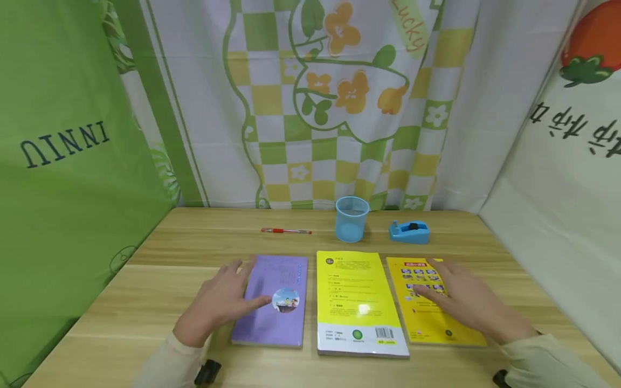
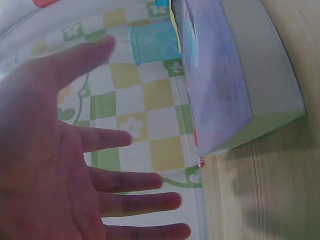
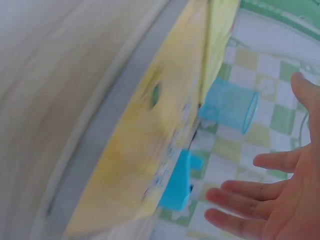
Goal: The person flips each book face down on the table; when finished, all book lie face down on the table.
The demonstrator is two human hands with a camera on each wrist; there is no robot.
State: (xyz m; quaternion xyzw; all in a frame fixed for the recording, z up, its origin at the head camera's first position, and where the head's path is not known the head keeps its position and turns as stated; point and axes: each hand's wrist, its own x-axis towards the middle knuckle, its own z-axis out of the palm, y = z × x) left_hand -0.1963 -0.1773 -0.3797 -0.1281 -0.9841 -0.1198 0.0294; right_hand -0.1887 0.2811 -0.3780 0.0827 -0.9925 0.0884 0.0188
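two spread hands: left hand (image 1: 218, 304) over purple book (image 1: 274, 318), right hand (image 1: 468, 304) over orange-yellow book (image 1: 422, 323).

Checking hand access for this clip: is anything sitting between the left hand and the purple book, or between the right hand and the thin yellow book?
Nothing visible does. The left hand is spread over the purple book's left edge, and the right hand over the thin yellow book. Both grips are open.

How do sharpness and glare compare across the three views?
Head view: sharp, with a glare spot on the middle yellow book. Left wrist view: left hand soft, purple book slightly blurred. Right wrist view: heavy motion blur on the thin yellow book.
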